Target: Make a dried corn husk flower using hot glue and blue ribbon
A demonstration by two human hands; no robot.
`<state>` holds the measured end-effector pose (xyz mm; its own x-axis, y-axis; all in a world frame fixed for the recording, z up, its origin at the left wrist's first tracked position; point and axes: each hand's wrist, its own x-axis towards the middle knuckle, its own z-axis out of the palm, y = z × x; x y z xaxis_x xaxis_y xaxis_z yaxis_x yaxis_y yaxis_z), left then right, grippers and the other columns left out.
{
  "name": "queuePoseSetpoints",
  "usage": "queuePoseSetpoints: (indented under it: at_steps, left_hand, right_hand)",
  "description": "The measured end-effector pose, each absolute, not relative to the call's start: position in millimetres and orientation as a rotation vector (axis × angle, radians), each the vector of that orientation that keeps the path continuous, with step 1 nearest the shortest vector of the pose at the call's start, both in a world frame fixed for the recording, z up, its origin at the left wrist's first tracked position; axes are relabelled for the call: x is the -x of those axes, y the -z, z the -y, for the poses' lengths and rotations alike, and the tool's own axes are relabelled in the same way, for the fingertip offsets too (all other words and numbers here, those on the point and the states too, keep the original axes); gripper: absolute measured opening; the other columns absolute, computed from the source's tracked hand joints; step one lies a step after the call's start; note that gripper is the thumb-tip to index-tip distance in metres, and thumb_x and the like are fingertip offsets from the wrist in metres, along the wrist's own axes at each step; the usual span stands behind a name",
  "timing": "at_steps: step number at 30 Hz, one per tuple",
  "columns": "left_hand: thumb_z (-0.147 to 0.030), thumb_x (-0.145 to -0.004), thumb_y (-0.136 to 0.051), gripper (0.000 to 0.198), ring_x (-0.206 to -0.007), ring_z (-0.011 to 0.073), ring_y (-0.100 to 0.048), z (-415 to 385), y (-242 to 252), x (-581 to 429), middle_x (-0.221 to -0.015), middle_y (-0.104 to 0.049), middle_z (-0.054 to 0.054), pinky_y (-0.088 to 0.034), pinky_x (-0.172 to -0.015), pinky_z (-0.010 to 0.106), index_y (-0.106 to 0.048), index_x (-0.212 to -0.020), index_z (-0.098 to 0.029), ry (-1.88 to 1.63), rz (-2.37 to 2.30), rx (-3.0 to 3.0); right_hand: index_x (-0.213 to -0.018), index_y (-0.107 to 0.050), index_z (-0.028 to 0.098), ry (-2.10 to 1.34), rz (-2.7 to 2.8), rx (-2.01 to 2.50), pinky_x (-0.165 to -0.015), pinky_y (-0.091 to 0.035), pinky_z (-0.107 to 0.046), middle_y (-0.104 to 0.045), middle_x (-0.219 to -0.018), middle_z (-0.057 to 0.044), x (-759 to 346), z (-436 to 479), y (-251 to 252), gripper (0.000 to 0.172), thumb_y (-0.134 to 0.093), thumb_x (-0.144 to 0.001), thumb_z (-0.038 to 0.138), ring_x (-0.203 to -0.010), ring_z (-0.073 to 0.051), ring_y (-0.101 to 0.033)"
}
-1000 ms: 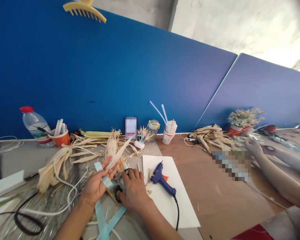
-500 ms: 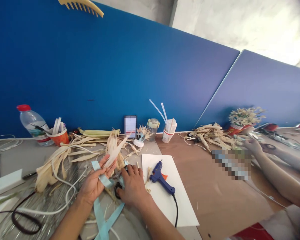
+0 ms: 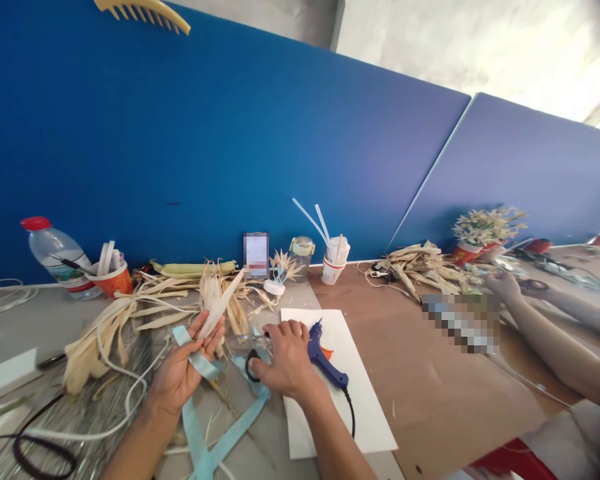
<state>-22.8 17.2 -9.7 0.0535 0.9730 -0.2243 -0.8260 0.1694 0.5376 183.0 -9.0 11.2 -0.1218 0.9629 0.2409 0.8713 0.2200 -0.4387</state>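
My left hand (image 3: 180, 370) is closed on a pale, pointed strip of corn husk (image 3: 222, 304) that sticks up past the fingertips. A light blue ribbon (image 3: 194, 430) runs across the same fingers and trails down to the table. My right hand (image 3: 293, 360) grips black-handled scissors (image 3: 253, 367), thumb at one loop; the blades point left toward the ribbon and are partly hard to see. Just right of this hand, a blue glue gun (image 3: 327, 363) lies on a white sheet of paper (image 3: 343, 417).
Dried husks (image 3: 93, 347) and white cables crowd the left side. Along the blue partition stand a bottle (image 3: 60, 257), an orange cup (image 3: 111, 280), a phone (image 3: 256, 253), a jar (image 3: 301, 252) and a paper cup (image 3: 333, 270). A co-worker's arms (image 3: 555, 327) reach in at right.
My right hand has moved right with the scissors, away from my left hand, and now overlaps the glue gun's edge. My left hand still holds the husk strip and ribbon. The view has shifted slightly.
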Motion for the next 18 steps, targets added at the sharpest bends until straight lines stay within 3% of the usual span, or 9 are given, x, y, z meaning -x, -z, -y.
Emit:
queuePoseSetpoints:
  at_steps: [4,10,13,16,18]
  left_hand:
    - [0.011,-0.077,-0.035,0.07,-0.115,0.0282,-0.057,-19.0,13.7,24.3,-0.117,-0.067,0.018,-0.053,-0.092,0.035,-0.041,-0.141,-0.017,-1.412,-0.61,-0.305]
    - [0.012,-0.076,-0.038,0.067,-0.115,0.03,-0.057,-17.8,10.9,20.5,-0.116,-0.067,0.02,-0.055,-0.09,0.036,-0.045,-0.138,-0.013,-1.414,-0.663,-0.33]
    - [0.012,-0.076,-0.039,0.066,-0.115,0.0302,-0.057,-17.3,10.7,19.5,-0.118,-0.066,0.02,-0.054,-0.091,0.036,-0.046,-0.137,-0.012,-1.393,-0.663,-0.329]
    - [0.013,-0.074,-0.039,0.068,-0.114,0.0299,-0.057,-17.0,12.5,19.5,-0.117,-0.067,0.019,-0.054,-0.092,0.036,-0.048,-0.136,-0.014,-1.382,-0.661,-0.36]
    - [0.013,-0.074,-0.039,0.068,-0.114,0.0298,-0.058,-16.8,13.5,19.8,-0.117,-0.067,0.019,-0.053,-0.092,0.036,-0.048,-0.136,-0.014,-1.377,-0.656,-0.375]
  right_hand:
    - [-0.107,-0.061,0.016,-0.563,1.541,1.68,-0.091,-0.036,-0.044,-0.062,-0.098,-0.011,-195.3,-2.0,-15.3,0.043,-0.062,-0.068,0.033,-0.099,-0.029,-0.051]
    - [-0.101,-0.061,0.019,-1.436,0.857,1.005,-0.068,-0.042,-0.025,-0.06,-0.076,0.001,-195.3,-4.3,-20.4,0.04,-0.064,-0.063,0.031,-0.07,-0.014,-0.053]
    - [-0.094,-0.068,0.02,-1.546,0.905,0.96,-0.071,-0.042,-0.025,-0.064,-0.081,0.001,-190.6,0.7,-24.6,0.035,-0.07,-0.06,0.026,-0.074,-0.014,-0.055]
    - [-0.085,-0.072,0.02,-1.525,1.057,1.048,-0.077,-0.043,-0.029,-0.066,-0.08,0.0,-185.5,3.5,-25.3,0.022,-0.068,-0.064,0.026,-0.079,-0.016,-0.058]
    - [-0.087,-0.073,0.02,-1.531,1.132,1.06,-0.077,-0.044,-0.03,-0.067,-0.076,0.0,-183.3,3.9,-23.7,0.022,-0.067,-0.067,0.026,-0.077,-0.017,-0.059]
